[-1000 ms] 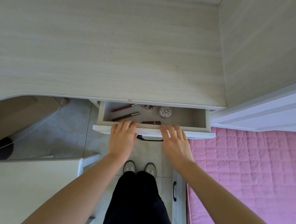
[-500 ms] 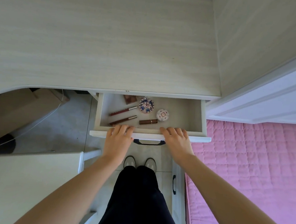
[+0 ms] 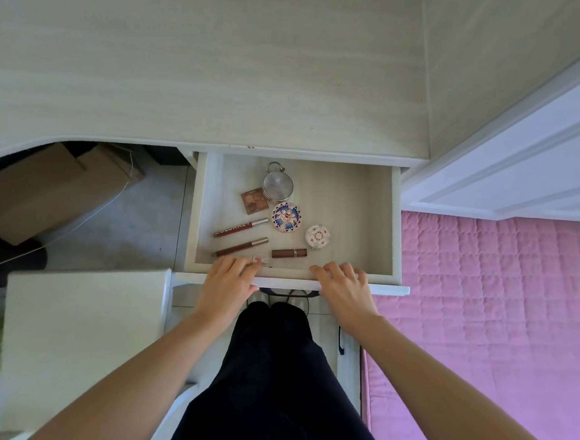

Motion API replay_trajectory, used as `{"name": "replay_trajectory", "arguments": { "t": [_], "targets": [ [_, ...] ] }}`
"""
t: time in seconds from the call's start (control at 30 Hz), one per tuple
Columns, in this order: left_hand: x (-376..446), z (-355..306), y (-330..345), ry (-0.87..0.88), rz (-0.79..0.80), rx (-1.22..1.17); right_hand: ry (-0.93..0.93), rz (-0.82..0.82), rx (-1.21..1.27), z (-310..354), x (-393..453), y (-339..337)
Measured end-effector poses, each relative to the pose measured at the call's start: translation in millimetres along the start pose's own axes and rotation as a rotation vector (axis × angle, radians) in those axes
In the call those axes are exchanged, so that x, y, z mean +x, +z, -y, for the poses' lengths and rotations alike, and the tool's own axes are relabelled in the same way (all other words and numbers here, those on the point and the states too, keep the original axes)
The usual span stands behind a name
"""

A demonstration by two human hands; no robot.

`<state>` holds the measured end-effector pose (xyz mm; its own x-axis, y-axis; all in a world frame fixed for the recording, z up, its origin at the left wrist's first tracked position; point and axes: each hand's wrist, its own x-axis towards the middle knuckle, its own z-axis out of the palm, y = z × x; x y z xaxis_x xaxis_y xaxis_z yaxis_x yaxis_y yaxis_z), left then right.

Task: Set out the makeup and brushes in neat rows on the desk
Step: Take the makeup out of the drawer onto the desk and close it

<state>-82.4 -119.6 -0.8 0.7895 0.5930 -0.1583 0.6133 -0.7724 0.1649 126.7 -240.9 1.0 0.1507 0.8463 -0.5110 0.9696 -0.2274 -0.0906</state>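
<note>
text: "COLORKEY" | on: upper red lip gloss tube [image 3: 241, 227] | in: drawer [image 3: 392, 223]

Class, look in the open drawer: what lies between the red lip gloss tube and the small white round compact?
In the head view, the large blue-patterned round compact lies between the lip gloss tube and the small white compact.

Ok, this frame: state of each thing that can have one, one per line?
drawer: pulled open, makeup inside
left hand: fingers curled over the drawer's front edge
right hand: fingers curled over the same edge
lipstick: capped, lying flat
two lip gloss tubes: capped, lying flat
blue patterned compact: closed
white compact: closed
eyeshadow palette: pans visible
desk: nothing set out yet
</note>
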Motion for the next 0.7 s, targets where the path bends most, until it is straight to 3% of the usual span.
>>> {"name": "replay_trajectory", "arguments": {
  "t": [0.5,0.7],
  "targets": [
    [-18,-2,3,-0.009,0.084,-0.127,-0.069,0.085,0.042,0,-12,3],
    [-16,1,9,-0.034,-0.028,-0.166,-0.113,0.212,0.183,-11,0,-11]
  ]
}}
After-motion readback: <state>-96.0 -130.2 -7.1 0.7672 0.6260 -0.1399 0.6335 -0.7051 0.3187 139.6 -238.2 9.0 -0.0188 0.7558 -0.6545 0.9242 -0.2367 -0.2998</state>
